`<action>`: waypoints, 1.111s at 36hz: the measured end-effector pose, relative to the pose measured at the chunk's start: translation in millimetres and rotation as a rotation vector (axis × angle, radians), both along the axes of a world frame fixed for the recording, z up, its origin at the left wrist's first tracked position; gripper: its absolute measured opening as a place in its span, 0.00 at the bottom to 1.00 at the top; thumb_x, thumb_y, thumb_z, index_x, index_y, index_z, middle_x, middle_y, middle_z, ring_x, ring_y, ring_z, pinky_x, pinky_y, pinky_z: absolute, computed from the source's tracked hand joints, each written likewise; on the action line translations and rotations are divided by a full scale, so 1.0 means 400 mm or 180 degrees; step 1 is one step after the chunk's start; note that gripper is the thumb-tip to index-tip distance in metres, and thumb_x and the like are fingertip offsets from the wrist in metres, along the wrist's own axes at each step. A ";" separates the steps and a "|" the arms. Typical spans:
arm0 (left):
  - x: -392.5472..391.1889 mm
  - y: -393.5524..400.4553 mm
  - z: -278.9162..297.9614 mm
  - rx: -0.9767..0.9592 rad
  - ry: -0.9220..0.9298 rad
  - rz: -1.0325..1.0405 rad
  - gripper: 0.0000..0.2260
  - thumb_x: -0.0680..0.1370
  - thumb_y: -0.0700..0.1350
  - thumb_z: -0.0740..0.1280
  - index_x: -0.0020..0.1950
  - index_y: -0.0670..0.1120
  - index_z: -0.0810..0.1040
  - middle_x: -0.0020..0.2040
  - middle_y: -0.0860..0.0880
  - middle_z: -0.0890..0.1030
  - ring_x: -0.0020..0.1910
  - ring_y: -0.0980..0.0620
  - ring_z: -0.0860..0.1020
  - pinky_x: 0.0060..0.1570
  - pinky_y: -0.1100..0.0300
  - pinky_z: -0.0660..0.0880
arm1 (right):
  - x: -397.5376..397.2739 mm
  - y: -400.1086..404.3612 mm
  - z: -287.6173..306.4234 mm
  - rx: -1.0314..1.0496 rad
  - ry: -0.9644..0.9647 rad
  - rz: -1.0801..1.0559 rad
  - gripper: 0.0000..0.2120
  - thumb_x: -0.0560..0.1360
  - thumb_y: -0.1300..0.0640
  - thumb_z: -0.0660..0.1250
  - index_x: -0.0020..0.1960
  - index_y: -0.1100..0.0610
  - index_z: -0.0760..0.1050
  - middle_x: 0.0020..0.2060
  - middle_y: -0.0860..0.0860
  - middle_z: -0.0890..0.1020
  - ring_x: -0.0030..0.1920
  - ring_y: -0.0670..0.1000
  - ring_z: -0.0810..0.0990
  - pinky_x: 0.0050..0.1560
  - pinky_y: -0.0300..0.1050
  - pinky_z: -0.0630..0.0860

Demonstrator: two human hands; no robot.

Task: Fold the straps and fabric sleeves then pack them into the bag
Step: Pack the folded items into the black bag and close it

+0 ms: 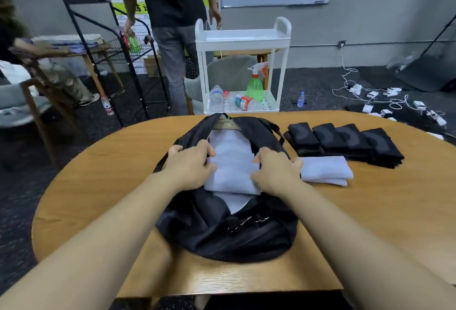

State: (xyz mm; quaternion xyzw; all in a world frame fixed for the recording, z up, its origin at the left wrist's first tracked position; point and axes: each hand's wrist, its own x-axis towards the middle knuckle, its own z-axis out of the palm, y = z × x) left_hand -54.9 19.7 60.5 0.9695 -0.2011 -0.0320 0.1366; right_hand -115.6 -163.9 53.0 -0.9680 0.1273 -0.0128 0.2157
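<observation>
Both hands mid-frame | left hand and right hand grasping white folded fabric inside open black bag | more folded pieces right of bag

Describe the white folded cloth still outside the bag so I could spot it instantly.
On the wooden table, look right of the black bag. The folded white cloth lies just past the right hand, before a row of black folded pieces; it alone there is white.
</observation>
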 end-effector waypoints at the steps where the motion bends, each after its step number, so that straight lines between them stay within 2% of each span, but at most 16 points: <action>1: 0.002 0.007 -0.001 0.0127 0.0071 -0.0109 0.05 0.81 0.50 0.57 0.56 0.55 0.64 0.37 0.57 0.74 0.39 0.59 0.71 0.63 0.56 0.57 | -0.003 -0.001 0.000 0.0037 0.0187 0.0083 0.12 0.73 0.61 0.62 0.51 0.48 0.65 0.48 0.48 0.77 0.59 0.52 0.70 0.65 0.54 0.54; 3: 0.001 0.017 0.003 0.0320 0.0251 -0.0290 0.04 0.81 0.51 0.57 0.55 0.55 0.64 0.37 0.57 0.73 0.40 0.55 0.72 0.58 0.57 0.60 | -0.006 -0.006 0.000 0.0089 0.0475 0.0228 0.11 0.74 0.60 0.63 0.51 0.48 0.65 0.48 0.47 0.76 0.59 0.51 0.71 0.69 0.55 0.54; 6: -0.003 0.021 0.005 0.0417 0.0503 -0.0434 0.04 0.81 0.51 0.57 0.54 0.54 0.66 0.37 0.56 0.73 0.39 0.55 0.72 0.61 0.55 0.60 | -0.003 -0.016 -0.001 0.0138 0.0671 0.0289 0.12 0.74 0.60 0.65 0.50 0.47 0.65 0.43 0.45 0.75 0.54 0.51 0.71 0.71 0.57 0.51; 9: -0.003 0.020 -0.012 0.0575 0.0686 -0.0506 0.03 0.81 0.51 0.57 0.54 0.54 0.66 0.39 0.55 0.78 0.44 0.53 0.75 0.60 0.54 0.58 | 0.006 -0.015 -0.014 0.0035 0.0852 0.0313 0.13 0.73 0.60 0.68 0.52 0.50 0.66 0.41 0.44 0.73 0.52 0.51 0.71 0.71 0.58 0.51; 13: -0.011 0.010 -0.055 0.0645 0.0992 -0.0526 0.05 0.81 0.50 0.58 0.56 0.52 0.68 0.39 0.55 0.77 0.45 0.54 0.72 0.57 0.55 0.57 | 0.015 -0.004 -0.047 -0.0198 0.0934 0.0324 0.12 0.75 0.61 0.64 0.54 0.52 0.66 0.39 0.44 0.71 0.50 0.52 0.69 0.72 0.58 0.50; 15: -0.012 0.008 -0.074 0.0531 0.0914 -0.0455 0.04 0.82 0.50 0.58 0.55 0.53 0.68 0.39 0.55 0.75 0.45 0.53 0.70 0.58 0.54 0.58 | 0.021 -0.002 -0.060 -0.0349 0.0861 0.0333 0.11 0.75 0.61 0.62 0.56 0.52 0.67 0.41 0.46 0.74 0.49 0.52 0.70 0.70 0.58 0.52; 19: -0.005 0.013 -0.101 0.0385 0.0816 -0.0298 0.01 0.81 0.51 0.58 0.51 0.55 0.67 0.39 0.54 0.77 0.48 0.49 0.69 0.62 0.52 0.61 | 0.027 0.006 -0.080 -0.0689 0.0667 0.0418 0.11 0.75 0.61 0.62 0.57 0.53 0.67 0.47 0.50 0.78 0.51 0.53 0.69 0.63 0.55 0.59; 25: -0.019 0.003 -0.098 0.0242 0.0396 -0.0374 0.05 0.82 0.48 0.56 0.48 0.56 0.69 0.38 0.55 0.77 0.40 0.54 0.70 0.61 0.54 0.58 | 0.017 0.001 -0.099 -0.0756 0.0100 0.0264 0.10 0.77 0.59 0.60 0.57 0.53 0.66 0.46 0.48 0.79 0.54 0.52 0.71 0.60 0.53 0.60; 28: -0.028 0.005 -0.093 0.0269 0.0523 -0.0379 0.07 0.82 0.48 0.54 0.50 0.55 0.71 0.45 0.55 0.79 0.46 0.54 0.72 0.60 0.55 0.58 | 0.012 0.002 -0.107 -0.0864 0.0116 0.0332 0.10 0.78 0.58 0.60 0.58 0.53 0.66 0.46 0.48 0.78 0.54 0.53 0.70 0.62 0.54 0.60; 31: -0.031 0.009 -0.093 0.0306 0.0310 -0.0518 0.07 0.82 0.49 0.56 0.50 0.56 0.73 0.51 0.57 0.72 0.45 0.60 0.69 0.58 0.55 0.57 | 0.009 0.002 -0.106 -0.1058 -0.0007 0.0377 0.10 0.77 0.56 0.61 0.58 0.54 0.66 0.45 0.49 0.78 0.52 0.53 0.71 0.59 0.53 0.58; 33: -0.036 0.014 -0.094 0.0241 0.0006 -0.0584 0.07 0.81 0.51 0.58 0.51 0.58 0.75 0.55 0.60 0.67 0.50 0.62 0.66 0.58 0.55 0.54 | 0.004 0.006 -0.097 -0.1285 -0.0144 0.0338 0.12 0.77 0.53 0.63 0.58 0.55 0.67 0.41 0.49 0.77 0.51 0.54 0.70 0.55 0.52 0.56; 34: -0.040 0.017 -0.096 0.0164 -0.0262 -0.0658 0.07 0.81 0.51 0.59 0.52 0.58 0.77 0.57 0.59 0.66 0.53 0.61 0.65 0.57 0.55 0.52 | -0.001 0.008 -0.094 -0.1449 -0.0284 0.0334 0.13 0.74 0.52 0.67 0.56 0.55 0.68 0.37 0.49 0.75 0.49 0.54 0.70 0.53 0.52 0.55; 36: -0.049 0.021 -0.101 0.0017 -0.0869 -0.0937 0.07 0.78 0.52 0.61 0.50 0.59 0.79 0.59 0.57 0.70 0.57 0.57 0.65 0.53 0.56 0.51 | -0.008 0.010 -0.096 -0.1735 -0.0775 0.0313 0.18 0.60 0.56 0.78 0.44 0.55 0.73 0.27 0.49 0.71 0.41 0.56 0.72 0.49 0.54 0.57; 37: -0.054 0.022 -0.100 -0.0011 -0.1014 -0.1062 0.07 0.77 0.51 0.62 0.48 0.59 0.80 0.58 0.57 0.72 0.57 0.57 0.67 0.52 0.56 0.51 | -0.014 0.014 -0.097 -0.1798 -0.0958 0.0343 0.19 0.54 0.59 0.80 0.38 0.55 0.73 0.25 0.49 0.71 0.39 0.56 0.73 0.49 0.55 0.59; 38: -0.059 0.023 -0.096 0.0049 -0.0999 -0.1160 0.07 0.77 0.50 0.63 0.49 0.59 0.81 0.56 0.58 0.74 0.56 0.57 0.69 0.51 0.56 0.51 | -0.023 0.016 -0.098 -0.1827 -0.1051 0.0454 0.18 0.52 0.60 0.80 0.34 0.54 0.72 0.26 0.49 0.72 0.39 0.56 0.73 0.51 0.55 0.60; 40: -0.066 0.023 -0.099 0.0180 -0.0707 -0.1173 0.10 0.80 0.48 0.61 0.56 0.60 0.79 0.56 0.61 0.75 0.56 0.59 0.71 0.51 0.57 0.49 | -0.038 0.016 -0.122 -0.1881 -0.1083 0.0773 0.14 0.57 0.58 0.79 0.30 0.52 0.72 0.27 0.47 0.74 0.42 0.55 0.75 0.54 0.57 0.60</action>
